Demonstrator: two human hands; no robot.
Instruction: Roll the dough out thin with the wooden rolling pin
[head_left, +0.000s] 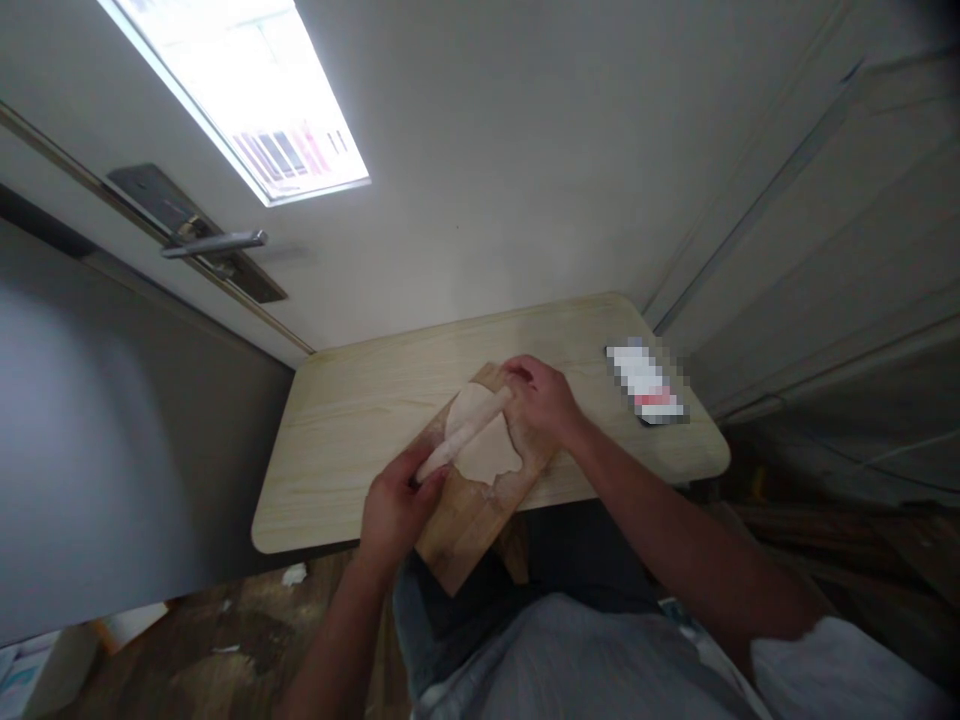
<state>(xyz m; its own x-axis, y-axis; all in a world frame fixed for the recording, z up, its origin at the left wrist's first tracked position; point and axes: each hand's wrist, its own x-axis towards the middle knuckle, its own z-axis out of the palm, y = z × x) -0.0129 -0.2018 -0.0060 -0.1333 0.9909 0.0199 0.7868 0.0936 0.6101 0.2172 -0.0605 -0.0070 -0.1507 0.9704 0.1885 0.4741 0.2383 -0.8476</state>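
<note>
A pale rolling pin lies slantwise across a flattened sheet of dough with an uneven edge. Its near-left end is in my left hand, whose fingers are closed round it. Around the far-right end my right hand is closed too. Beneath the dough is a wooden cutting board, dusted with flour in places, its near corner jutting past the table's front edge. Parts of the pin's ends are hidden by my fingers.
The board rests on a small light-wood table with rounded corners, set against a white door with a metal handle. A blurred-out phone-like object lies at the table's right. Scraps of paper dot the floor at left.
</note>
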